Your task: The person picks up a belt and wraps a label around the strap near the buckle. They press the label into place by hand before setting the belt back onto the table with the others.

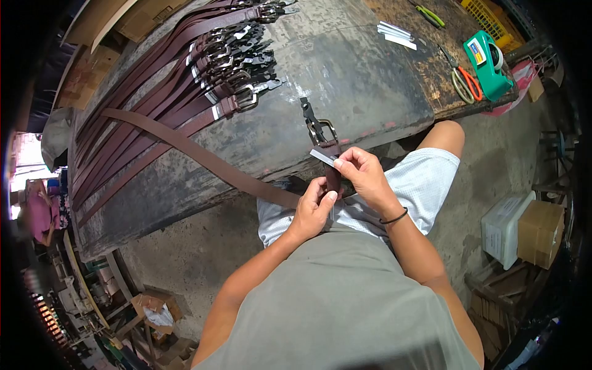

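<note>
A brown leather belt [203,159] runs from the pile across the table's front edge to my lap. My left hand [312,208] is closed round it below its buckle. The metal buckle [322,131], with a black plastic hanger [307,111] on it, lies on the table edge. My right hand [362,175] pinches a small white strip [324,157] between thumb and fingers, laid across the belt just below the buckle. Further left on the table, several brown belts [145,117] lie side by side with buckles, black hangers and white bands at their ends.
Loose white strips [398,36] lie at the table's far right. Beyond them are a green tape dispenser [487,65], orange-handled scissors [467,83] and green-handled pliers [430,15]. A yellow basket [487,23] stands behind. Boxes [540,233] sit at the right.
</note>
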`<act>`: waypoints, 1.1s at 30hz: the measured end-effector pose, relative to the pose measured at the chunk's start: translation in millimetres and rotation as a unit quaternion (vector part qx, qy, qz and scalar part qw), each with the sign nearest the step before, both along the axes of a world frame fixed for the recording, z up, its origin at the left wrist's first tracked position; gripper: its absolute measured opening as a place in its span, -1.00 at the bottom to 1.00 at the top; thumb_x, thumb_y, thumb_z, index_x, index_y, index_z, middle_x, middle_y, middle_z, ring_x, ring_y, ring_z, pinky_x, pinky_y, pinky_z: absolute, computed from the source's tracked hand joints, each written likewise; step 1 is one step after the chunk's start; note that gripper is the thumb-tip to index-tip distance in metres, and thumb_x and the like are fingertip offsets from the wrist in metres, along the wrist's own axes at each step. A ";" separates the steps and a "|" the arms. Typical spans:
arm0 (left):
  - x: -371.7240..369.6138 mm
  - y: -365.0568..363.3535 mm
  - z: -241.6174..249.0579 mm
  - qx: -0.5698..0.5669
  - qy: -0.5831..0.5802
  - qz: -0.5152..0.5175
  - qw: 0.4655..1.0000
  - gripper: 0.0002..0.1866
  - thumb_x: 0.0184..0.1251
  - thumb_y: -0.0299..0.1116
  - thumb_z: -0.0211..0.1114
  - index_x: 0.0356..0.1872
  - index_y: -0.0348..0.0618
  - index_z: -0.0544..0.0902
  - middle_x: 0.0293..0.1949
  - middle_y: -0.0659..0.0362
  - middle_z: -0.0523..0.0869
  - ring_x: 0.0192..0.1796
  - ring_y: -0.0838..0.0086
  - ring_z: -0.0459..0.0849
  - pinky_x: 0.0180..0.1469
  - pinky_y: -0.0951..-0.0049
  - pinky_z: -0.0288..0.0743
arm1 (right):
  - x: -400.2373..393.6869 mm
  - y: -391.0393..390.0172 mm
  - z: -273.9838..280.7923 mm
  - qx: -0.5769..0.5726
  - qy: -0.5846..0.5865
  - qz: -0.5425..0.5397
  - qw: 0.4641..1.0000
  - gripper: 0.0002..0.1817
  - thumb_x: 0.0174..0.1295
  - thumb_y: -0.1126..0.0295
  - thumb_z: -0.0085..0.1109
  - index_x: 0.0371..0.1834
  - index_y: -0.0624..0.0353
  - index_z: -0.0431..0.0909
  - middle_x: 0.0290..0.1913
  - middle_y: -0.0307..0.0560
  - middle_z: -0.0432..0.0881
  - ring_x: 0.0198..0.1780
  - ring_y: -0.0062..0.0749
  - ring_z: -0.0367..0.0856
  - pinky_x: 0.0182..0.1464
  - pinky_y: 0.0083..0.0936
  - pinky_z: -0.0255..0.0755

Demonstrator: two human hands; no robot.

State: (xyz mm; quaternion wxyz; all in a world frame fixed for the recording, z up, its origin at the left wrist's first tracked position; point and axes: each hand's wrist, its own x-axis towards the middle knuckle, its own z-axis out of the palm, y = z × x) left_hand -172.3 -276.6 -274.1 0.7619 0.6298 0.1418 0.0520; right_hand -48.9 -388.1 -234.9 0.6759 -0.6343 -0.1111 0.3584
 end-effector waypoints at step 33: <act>16.8 6.2 17.4 -0.201 0.096 0.014 0.975 -0.70 0.49 -0.28 0.13 0.09 -0.23 0.41 -0.12 0.05 0.68 -0.22 0.44 0.71 -0.13 0.39 0.64 | -6.1 -15.5 -3.4 -0.059 -0.042 -0.034 0.997 -0.75 0.22 0.48 0.25 -0.14 0.25 0.37 -0.43 -0.25 0.56 -0.40 -0.70 0.50 -0.37 -0.71 0.38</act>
